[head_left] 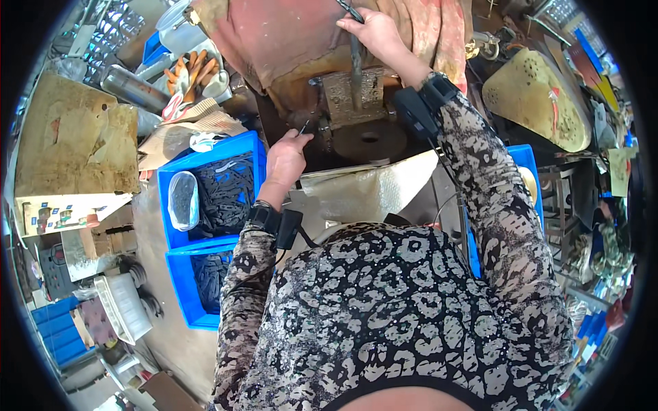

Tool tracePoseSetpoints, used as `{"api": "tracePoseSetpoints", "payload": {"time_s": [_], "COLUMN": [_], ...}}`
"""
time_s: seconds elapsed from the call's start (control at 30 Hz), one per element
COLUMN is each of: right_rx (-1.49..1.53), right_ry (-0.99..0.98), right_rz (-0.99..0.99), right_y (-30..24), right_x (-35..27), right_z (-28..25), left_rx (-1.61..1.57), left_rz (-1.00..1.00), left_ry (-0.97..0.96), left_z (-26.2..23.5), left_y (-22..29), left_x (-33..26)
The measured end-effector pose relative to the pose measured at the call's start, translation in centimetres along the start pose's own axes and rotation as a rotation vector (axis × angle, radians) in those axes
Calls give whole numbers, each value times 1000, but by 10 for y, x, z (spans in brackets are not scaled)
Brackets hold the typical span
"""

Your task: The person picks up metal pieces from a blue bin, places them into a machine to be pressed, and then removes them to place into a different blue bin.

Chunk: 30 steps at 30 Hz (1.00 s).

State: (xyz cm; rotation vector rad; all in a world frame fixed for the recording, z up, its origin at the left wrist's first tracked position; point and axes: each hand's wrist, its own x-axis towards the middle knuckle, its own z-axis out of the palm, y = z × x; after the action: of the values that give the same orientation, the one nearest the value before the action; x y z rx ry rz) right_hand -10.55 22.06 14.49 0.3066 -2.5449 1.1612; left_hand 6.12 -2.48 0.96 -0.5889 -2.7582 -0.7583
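My left hand point(286, 163) is closed in a pinch at the left side of a machine, with a small thin metal piece point(303, 127) sticking up from its fingertips. Farther out and to the right, my right hand point(381, 40) grips a slim dark rod point(351, 10), which runs out of the top of the picture. Just below that hand stands an upright metal bar point(356, 72), in front of a worn metal block point(343, 96). A dark round disc with a central hole point(370, 138) lies nearest me on the machine. What my right palm covers is hidden.
Two blue bins point(173, 205) of dark flat strips stand to my left, a clear oval container point(183, 200) in the upper one. A stained reddish cloth point(288, 41) drapes the machine. Orange-tipped gloves point(192, 75) lie far left; a perforated, rounded panel point(538, 99) stands right.
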Motion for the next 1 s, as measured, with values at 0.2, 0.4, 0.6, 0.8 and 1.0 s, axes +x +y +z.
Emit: {"api": "tracePoseSetpoints", "payload": {"time_s": [0.2, 0.4, 0.6, 0.8, 1.0], "right_rx": [9, 16, -52, 520, 833], "right_ry": [27, 56, 275, -290, -468], "right_rz": [16, -67, -217, 648, 723], "right_y": [-3, 10, 51, 94, 122], "right_x": [10, -5, -46, -135, -183], "right_z": [3, 4, 2, -26, -29], "left_rx": [10, -12, 36, 105, 170], "left_rz": [-12, 24, 29, 30, -23], "left_ry": [7, -55, -87, -104, -127], "left_z": [0, -7, -11, -16, -20], "left_y": [4, 1, 2, 7, 6], "left_x": [-4, -10, -11, -8, -7]}}
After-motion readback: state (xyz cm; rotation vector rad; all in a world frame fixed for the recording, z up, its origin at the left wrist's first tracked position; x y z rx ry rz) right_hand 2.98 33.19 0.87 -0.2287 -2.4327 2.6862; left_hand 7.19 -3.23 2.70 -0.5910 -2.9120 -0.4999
